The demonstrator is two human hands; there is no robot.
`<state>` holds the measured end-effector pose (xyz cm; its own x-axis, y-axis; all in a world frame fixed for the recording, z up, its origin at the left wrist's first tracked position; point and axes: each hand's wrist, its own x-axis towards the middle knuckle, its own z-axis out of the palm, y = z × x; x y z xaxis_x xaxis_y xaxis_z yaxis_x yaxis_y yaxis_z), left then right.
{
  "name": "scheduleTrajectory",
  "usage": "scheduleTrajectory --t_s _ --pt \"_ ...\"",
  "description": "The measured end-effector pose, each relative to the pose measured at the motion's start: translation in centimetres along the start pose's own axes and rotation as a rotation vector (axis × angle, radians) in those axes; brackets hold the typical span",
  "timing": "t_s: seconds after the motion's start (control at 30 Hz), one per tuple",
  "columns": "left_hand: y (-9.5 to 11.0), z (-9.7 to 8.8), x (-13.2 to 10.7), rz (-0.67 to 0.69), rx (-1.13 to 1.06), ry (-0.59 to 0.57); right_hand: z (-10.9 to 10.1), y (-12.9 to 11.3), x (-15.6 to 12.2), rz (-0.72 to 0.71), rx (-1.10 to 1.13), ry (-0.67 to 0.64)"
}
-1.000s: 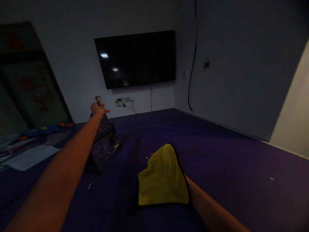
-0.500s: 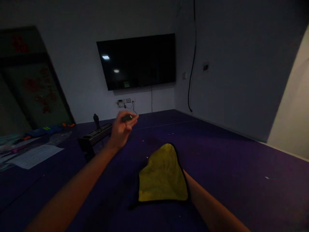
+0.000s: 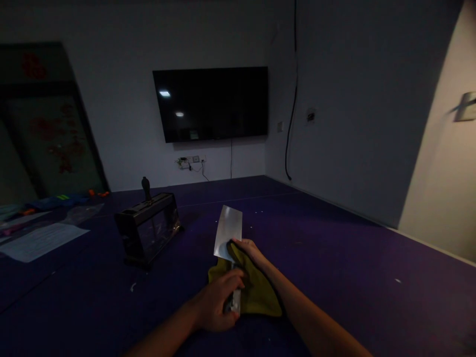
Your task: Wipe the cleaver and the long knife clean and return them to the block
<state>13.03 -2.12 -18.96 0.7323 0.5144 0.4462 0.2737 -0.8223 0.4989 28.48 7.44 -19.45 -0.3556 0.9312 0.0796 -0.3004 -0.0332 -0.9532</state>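
Note:
My left hand [image 3: 219,305] is closed round the handle of a cleaver [image 3: 228,233], whose wide shiny blade points away from me. A yellow cloth [image 3: 256,295] lies under the blade's near end. My right hand [image 3: 248,248] pinches a fold of that cloth against the blade's base. A dark knife block [image 3: 147,228] with a clear front stands to the left, one dark handle sticking up from it.
The surface is a dark purple table [image 3: 334,258] with small white specks. Papers and plastic bags [image 3: 40,238] lie at the far left. A black TV [image 3: 211,103] hangs on the back wall above a socket strip.
My left hand has come back from the knife block with the cleaver and brought it down over the cloth. My right hand has lifted the cloth's edge onto the blade.

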Motion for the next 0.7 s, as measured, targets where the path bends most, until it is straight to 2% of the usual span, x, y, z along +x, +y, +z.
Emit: scheduleTrajectory --t_s 0.03,0.13,0.17,0.23,0.33,0.53,0.6,0.7 --pt "0.2 0.1 -0.1 -0.077 -0.036 0.074 0.1 -0.1 0.0 -0.008 0.013 0.009" --pt "0.8 1.1 -0.1 -0.297 -0.157 0.41 0.9 -0.4 -0.3 -0.044 0.051 0.034" --pt "0.9 1.6 -0.1 -0.344 -0.188 0.511 1.4 -0.5 -0.6 -0.054 0.064 0.038" --pt "1.0 2.5 -0.1 -0.395 -0.215 0.636 2.4 -0.8 -1.2 -0.07 0.095 0.045" --pt "1.2 3.1 -0.3 -0.398 -0.203 0.717 3.6 -1.2 -1.9 -0.093 0.151 0.065" --pt "1.5 2.0 -0.7 -0.347 -0.145 0.771 4.1 -1.7 -2.4 -0.103 0.234 0.094" --pt "1.3 1.8 -0.7 -0.385 -0.191 0.812 4.0 -1.7 -2.4 -0.112 0.262 0.091" --pt "0.8 1.7 -0.4 -0.535 -0.405 0.843 3.7 -1.8 -2.4 -0.133 0.274 0.109"
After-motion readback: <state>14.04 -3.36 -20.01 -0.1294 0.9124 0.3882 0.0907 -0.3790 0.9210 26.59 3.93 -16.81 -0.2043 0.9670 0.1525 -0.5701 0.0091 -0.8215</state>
